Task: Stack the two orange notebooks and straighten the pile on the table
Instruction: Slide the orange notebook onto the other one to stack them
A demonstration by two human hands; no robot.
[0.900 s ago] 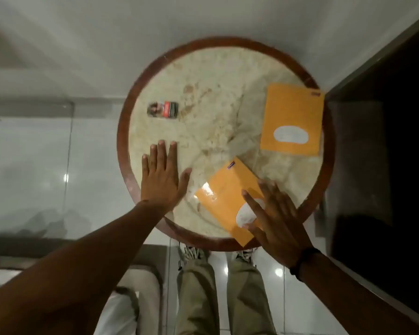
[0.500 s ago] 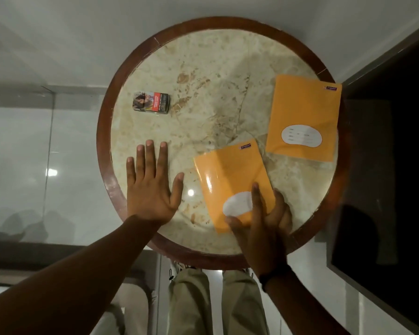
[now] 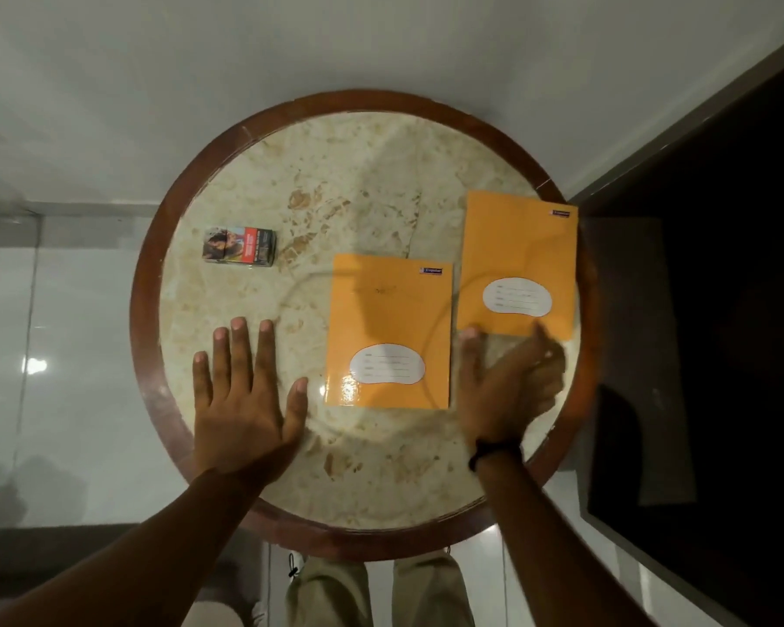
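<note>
Two orange notebooks lie flat and apart on the round marble table (image 3: 363, 481). The nearer notebook (image 3: 390, 319) sits square in the middle of the table, white label toward me. The far notebook (image 3: 521, 246) lies at the right rim, slightly turned. My right hand (image 3: 508, 386) is blurred, fingers spread, just right of the nearer notebook and below the far one's near edge, holding nothing. My left hand (image 3: 245, 391) rests flat on the marble, fingers apart, left of the nearer notebook.
A small cigarette pack (image 3: 240, 245) lies on the left of the table. The dark wooden rim (image 3: 146, 310) rings the marble. A dark panel (image 3: 720, 355) stands to the right. My legs and shoes show beneath the table's near edge.
My right hand turned the nearer notebook from a diagonal lie to square and slid it toward the middle, then left it and moved right toward the far notebook. The left hand stayed flat.
</note>
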